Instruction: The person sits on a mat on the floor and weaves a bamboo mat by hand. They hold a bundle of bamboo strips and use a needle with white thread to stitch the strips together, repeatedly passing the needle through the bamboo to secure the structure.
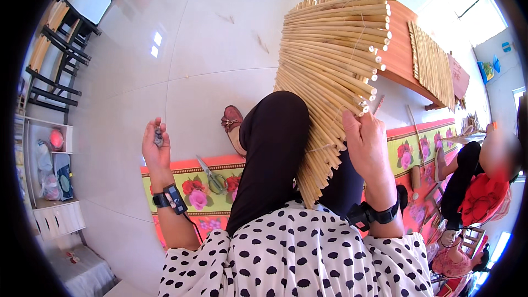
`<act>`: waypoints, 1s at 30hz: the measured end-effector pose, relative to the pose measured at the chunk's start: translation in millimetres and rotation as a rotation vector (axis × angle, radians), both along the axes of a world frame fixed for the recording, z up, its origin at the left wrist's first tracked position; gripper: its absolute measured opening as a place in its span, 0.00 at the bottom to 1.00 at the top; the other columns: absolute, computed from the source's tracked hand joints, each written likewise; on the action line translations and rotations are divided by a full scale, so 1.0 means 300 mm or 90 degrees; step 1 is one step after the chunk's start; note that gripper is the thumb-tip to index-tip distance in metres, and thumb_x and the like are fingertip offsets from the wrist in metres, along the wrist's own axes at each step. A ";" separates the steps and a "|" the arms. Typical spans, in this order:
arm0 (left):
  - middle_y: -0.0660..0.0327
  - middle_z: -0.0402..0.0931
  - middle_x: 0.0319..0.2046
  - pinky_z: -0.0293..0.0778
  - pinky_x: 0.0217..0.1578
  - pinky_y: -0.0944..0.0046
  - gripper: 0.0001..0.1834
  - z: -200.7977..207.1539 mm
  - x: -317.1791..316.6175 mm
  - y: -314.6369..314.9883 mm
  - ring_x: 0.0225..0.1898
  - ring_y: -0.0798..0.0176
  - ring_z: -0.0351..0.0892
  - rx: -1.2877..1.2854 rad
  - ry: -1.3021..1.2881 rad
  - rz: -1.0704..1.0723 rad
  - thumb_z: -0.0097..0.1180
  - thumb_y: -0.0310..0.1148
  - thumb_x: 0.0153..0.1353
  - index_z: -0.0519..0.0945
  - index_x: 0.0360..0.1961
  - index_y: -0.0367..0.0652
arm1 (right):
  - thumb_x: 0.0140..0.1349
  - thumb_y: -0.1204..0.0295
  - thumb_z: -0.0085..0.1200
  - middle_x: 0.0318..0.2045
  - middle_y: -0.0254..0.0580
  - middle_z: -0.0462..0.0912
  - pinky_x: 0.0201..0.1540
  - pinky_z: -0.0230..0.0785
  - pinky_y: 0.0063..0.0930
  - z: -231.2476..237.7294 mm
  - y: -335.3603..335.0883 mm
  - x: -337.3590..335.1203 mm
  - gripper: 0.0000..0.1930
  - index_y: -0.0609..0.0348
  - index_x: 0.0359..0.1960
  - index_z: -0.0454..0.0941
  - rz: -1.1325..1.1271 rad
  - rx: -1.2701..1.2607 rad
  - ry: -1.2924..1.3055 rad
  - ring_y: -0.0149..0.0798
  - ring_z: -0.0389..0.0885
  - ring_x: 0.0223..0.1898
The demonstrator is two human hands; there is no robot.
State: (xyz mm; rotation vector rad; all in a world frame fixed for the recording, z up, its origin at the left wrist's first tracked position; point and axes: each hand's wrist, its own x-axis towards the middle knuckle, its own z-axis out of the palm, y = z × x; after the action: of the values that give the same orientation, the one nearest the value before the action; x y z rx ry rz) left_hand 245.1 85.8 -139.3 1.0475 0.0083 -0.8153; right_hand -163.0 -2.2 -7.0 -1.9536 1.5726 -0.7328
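Observation:
A mat of pale straw-coloured stalks (pixel 324 55), tied side by side with thin cord, lies over my lap and reaches to a brown wooden table beyond. My right hand (pixel 367 146) is closed on the right edge of this mat, thumb on top near the cut stalk ends. Off to the left, away from the mat, my left hand (pixel 157 146) is raised palm up with fingers curled round a small grey lump (pixel 158 137), perhaps wound thread; its kind is unclear. Scissors (pixel 212 175) with greenish handles lie on the floral floor mat (pixel 190 209) between my left arm and my leg.
On the brown table (pixel 404 38) lies another stalk mat (pixel 432 60). Another person in red and black (pixel 478 192) sits at the right, and one more person (pixel 454 261) is behind. Black-framed stools (pixel 60 55) and a white shelf (pixel 52 170) stand at the left.

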 end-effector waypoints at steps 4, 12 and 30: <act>0.67 0.66 0.25 0.59 0.17 0.75 0.14 -0.111 0.147 0.125 0.20 0.73 0.60 -0.187 -0.022 -0.195 0.47 0.42 0.74 0.72 0.32 0.45 | 0.66 0.66 0.54 0.18 0.52 0.78 0.26 0.70 0.40 0.018 0.020 -0.013 0.14 0.68 0.40 0.72 0.015 0.055 0.012 0.56 0.79 0.20; 0.59 0.72 0.30 0.68 0.22 0.73 0.13 -0.046 0.016 0.085 0.28 0.68 0.69 0.001 0.003 0.056 0.48 0.37 0.73 0.72 0.51 0.40 | 0.61 0.73 0.59 0.45 0.61 0.80 0.37 0.76 0.32 -0.034 0.060 -0.042 0.24 0.75 0.55 0.70 0.073 -0.066 -0.010 0.48 0.84 0.39; 0.59 0.73 0.29 0.65 0.21 0.74 0.13 -0.227 0.155 0.255 0.29 0.68 0.69 -0.201 0.060 -0.198 0.49 0.42 0.72 0.73 0.44 0.43 | 0.67 0.72 0.53 0.43 0.51 0.82 0.42 0.77 0.27 -0.105 0.062 -0.081 0.24 0.70 0.62 0.66 0.082 0.033 -0.147 0.35 0.85 0.39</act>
State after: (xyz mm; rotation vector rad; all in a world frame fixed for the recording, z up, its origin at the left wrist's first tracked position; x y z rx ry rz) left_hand 291.6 162.3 -207.4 0.7190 -0.2026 -1.1078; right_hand -187.2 16.2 -38.6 -1.8403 1.3043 -0.8242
